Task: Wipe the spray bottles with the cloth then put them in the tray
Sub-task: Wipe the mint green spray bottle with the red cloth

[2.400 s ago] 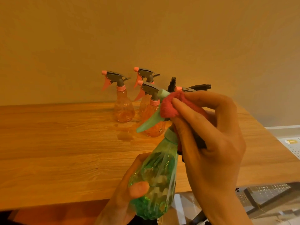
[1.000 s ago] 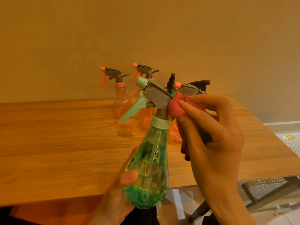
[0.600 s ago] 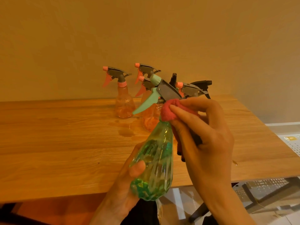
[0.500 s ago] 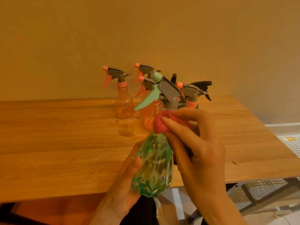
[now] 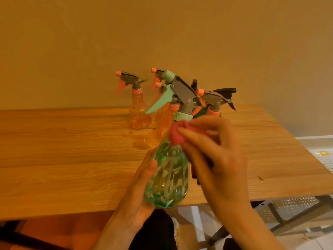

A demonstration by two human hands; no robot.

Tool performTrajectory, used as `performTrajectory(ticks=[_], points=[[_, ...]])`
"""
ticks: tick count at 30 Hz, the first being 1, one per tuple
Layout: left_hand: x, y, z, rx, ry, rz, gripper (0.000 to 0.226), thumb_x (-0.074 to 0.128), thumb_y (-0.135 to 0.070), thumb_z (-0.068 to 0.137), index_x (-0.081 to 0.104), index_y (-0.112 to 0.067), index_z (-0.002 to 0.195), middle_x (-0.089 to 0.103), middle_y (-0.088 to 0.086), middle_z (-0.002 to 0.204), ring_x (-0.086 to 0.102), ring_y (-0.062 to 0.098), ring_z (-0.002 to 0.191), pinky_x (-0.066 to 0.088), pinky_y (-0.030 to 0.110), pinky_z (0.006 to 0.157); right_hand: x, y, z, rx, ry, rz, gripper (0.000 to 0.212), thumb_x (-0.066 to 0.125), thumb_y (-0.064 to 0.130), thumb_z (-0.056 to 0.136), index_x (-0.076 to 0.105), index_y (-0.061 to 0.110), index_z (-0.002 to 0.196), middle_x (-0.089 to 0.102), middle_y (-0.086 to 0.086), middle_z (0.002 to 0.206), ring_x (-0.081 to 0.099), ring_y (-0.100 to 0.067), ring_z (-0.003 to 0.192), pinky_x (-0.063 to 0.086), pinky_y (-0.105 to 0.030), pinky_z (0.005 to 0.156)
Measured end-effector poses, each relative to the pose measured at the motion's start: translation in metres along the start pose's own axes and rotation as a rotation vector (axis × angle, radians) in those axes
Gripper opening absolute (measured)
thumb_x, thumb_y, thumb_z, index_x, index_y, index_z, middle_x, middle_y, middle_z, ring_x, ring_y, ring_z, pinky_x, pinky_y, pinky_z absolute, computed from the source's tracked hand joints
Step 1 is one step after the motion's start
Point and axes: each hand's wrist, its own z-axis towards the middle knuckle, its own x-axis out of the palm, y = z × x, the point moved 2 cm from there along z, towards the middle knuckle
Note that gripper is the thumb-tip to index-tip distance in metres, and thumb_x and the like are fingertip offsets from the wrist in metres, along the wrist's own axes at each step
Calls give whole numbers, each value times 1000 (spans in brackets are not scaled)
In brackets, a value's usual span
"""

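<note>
While the wooden desk (image 5: 63, 159) fills the lower frame under a plain wall, the leftmost orange spray bottle (image 5: 137, 112) stands upright on it near the back edge, grey head, pink trigger pointing left. Just right of it, a cluster of more orange bottles (image 5: 166, 120), partly hidden behind the held bottle; count unclear. Wet patch (image 5: 142, 143) on the desk in front of them.

Left hand (image 5: 137, 199) grips the green spray bottle (image 5: 167, 179) from below and left, thumb curled over the lower body, fingers behind it. Bottle is off the desk, roughly upright, teal trigger pointing left, a little green liquid in the base.

Right hand (image 5: 216, 165) pinches the red cloth (image 5: 177, 133) between fingertips and thumb, pressed against the bottle's shoulder just under the teal collar.

Behind the right hand: another orange bottle (image 5: 213, 107) and a black-headed bottle (image 5: 227, 95), bodies mostly hidden. At far right, below the desk edge: grey perforated metal frame (image 5: 295, 204).
</note>
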Motion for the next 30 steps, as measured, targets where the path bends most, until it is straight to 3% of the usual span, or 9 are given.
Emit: performTrajectory(ticks=[1, 3, 5, 9, 15, 21, 25, 27, 30], points=[[1, -1, 2, -2, 3, -38, 93, 99, -60, 29, 78, -27, 113, 75, 8, 119, 73, 24, 107, 62, 39, 76, 0, -4, 3, 21, -33, 2, 26, 66, 18, 93, 72, 12, 118, 56, -8, 123, 57, -17, 113, 50, -21, 91], [4, -4, 3, -10, 36, -58, 98, 100, -58, 26, 77, -24, 115, 75, 11, 116, 75, 24, 100, 62, 33, 68, 0, -6, 7, 80, -61, 45, 25, 67, 17, 93, 73, 14, 117, 57, -9, 122, 58, -17, 112, 48, -19, 92], [6, -6, 6, 3, 12, -63, 99, 98, -61, 33, 74, -23, 121, 74, 12, 119, 74, 26, 104, 61, 33, 72, 2, -4, -1, 80, -31, 50, 26, 66, 18, 93, 73, 14, 117, 58, -8, 121, 58, -16, 112, 49, -19, 91], [11, -12, 12, 10, 4, -74, 77, 96, -62, 40, 81, -23, 105, 77, 11, 108, 76, 24, 96, 61, 33, 71, 5, 6, -36, 70, 58, 90, 28, 63, 25, 93, 68, 24, 121, 54, 2, 125, 57, -11, 114, 52, -20, 89], [12, -12, 13, -14, 35, -104, 74, 96, -60, 41, 82, -22, 103, 77, 10, 107, 76, 21, 95, 61, 30, 72, 3, 12, -47, 74, 124, 140, 27, 63, 28, 94, 66, 27, 120, 55, 5, 123, 57, -7, 111, 51, -19, 86], [18, -15, 9, 1, 69, -127, 73, 98, -58, 34, 83, -25, 98, 78, 5, 105, 76, 19, 94, 61, 32, 71, 0, -6, 9, 219, -37, 248, 21, 69, 18, 93, 74, 16, 113, 58, 0, 117, 58, -13, 113, 54, -28, 89], [20, -20, 10, 17, 89, -159, 70, 99, -54, 39, 83, -23, 100, 78, 6, 106, 76, 20, 94, 61, 31, 71, 1, -8, 2, 274, -18, 306, 22, 70, 20, 93, 75, 16, 115, 59, 3, 118, 63, -19, 106, 57, -39, 81], [19, -22, 13, 33, 105, -172, 68, 98, -53, 43, 82, -21, 102, 77, 6, 106, 75, 19, 93, 61, 31, 71, 1, -5, -16, 278, 17, 332, 24, 66, 28, 92, 74, 22, 114, 58, 7, 121, 64, -17, 99, 57, -36, 77], [16, -24, 16, 38, 98, -170, 68, 97, -54, 42, 83, -21, 99, 77, 6, 102, 75, 19, 90, 61, 31, 70, 0, 3, -44, 297, 22, 375, 23, 65, 27, 91, 74, 26, 112, 60, 6, 119, 66, -9, 90, 56, -22, 69]])
